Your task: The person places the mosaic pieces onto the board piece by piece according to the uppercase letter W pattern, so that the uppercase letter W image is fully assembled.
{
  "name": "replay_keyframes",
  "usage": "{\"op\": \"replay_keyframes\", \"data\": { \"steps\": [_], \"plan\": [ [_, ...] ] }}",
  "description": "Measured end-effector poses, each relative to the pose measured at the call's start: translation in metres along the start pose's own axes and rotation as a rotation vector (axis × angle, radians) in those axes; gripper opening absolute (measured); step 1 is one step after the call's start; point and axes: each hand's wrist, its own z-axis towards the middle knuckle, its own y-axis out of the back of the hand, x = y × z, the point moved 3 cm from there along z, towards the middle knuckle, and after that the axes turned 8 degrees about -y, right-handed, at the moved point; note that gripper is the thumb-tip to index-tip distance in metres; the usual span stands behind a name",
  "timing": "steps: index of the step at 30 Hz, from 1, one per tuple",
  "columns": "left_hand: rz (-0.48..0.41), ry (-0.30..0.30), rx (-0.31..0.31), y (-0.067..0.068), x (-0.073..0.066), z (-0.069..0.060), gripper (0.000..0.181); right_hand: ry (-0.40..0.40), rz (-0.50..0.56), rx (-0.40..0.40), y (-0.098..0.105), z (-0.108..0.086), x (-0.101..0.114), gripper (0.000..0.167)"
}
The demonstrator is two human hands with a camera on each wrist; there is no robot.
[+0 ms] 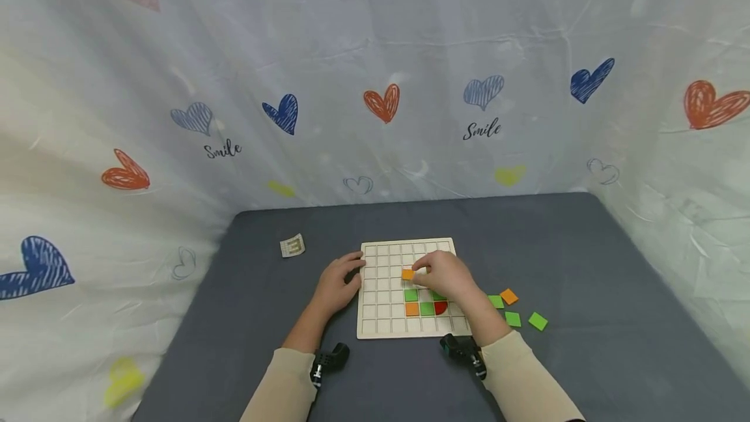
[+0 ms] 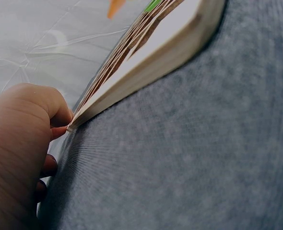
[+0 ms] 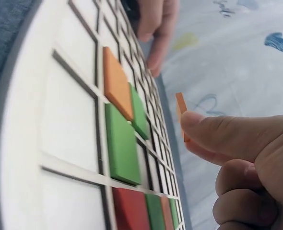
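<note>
Head view: my right hand (image 1: pixel 448 274) pinches an orange square tile (image 1: pixel 407 274) by one side above the gridded wooden board (image 1: pixel 367 327), presumably keeping its far edge clear; my left hand (image 1: pixel 337 285), fingers apart, touches the board's left edge, likely steadying it

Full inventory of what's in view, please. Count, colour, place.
grid board: 1, cream, on the table
held tile: 1, orange, above the board
green board tiles: at least 3, green, on the board; right hand hides some
orange board tile: at least 1, orange, on the board
red piece: 1, red, on the board
loose green tiles: 3 visible, green, right of board
loose orange tile: 1 visible, orange, right of board
small tag: 1, pale with dark marks, left of board
table: 1, dark grey, under everything
sheet: whitish, printed hearts, behind table
left hand: 1, at board's left edge
right hand: 1, pinching held tile
</note>
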Motion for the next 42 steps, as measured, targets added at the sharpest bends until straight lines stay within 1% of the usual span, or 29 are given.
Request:
{"op": "replay_keyframes", "data": {
  "steps": [6,15,24,28,31,35,39,42],
  "plan": [
    [0.009,-0.02,-0.001,-0.001,-0.001,0.004,0.035,-0.021,-0.039,-0.003,-0.004,-0.001,-0.001,0.019],
    [0.003,-0.014,-0.005,-0.003,-0.002,0.004,0.034,-0.019,-0.076,-0.005,-0.003,0.0,-0.005,0.018],
    [0.006,-0.006,-0.011,-0.004,-0.004,0.002,0.034,-0.011,-0.069,0.011,-0.003,0.001,-0.008,0.015],
    [0.007,-0.008,-0.005,-0.003,-0.004,0.001,0.034,0.007,-0.057,0.045,-0.001,-0.001,-0.008,0.017],
    [0.003,-0.009,-0.009,0.0,-0.004,0.001,0.035,0.007,-0.032,0.081,0.005,-0.002,-0.011,0.021],
    [0.013,-0.007,-0.013,0.003,-0.004,-0.001,0.034,-0.018,0.021,0.092,0.023,-0.003,-0.02,0.027],
    [0.023,-0.004,-0.005,0.003,-0.003,-0.001,0.034,-0.056,0.086,0.074,0.043,-0.006,-0.036,0.033],
    [0.02,-0.006,-0.002,0.003,-0.003,-0.002,0.035,-0.078,0.114,0.043,0.055,-0.009,-0.05,0.036]
  ]
}}
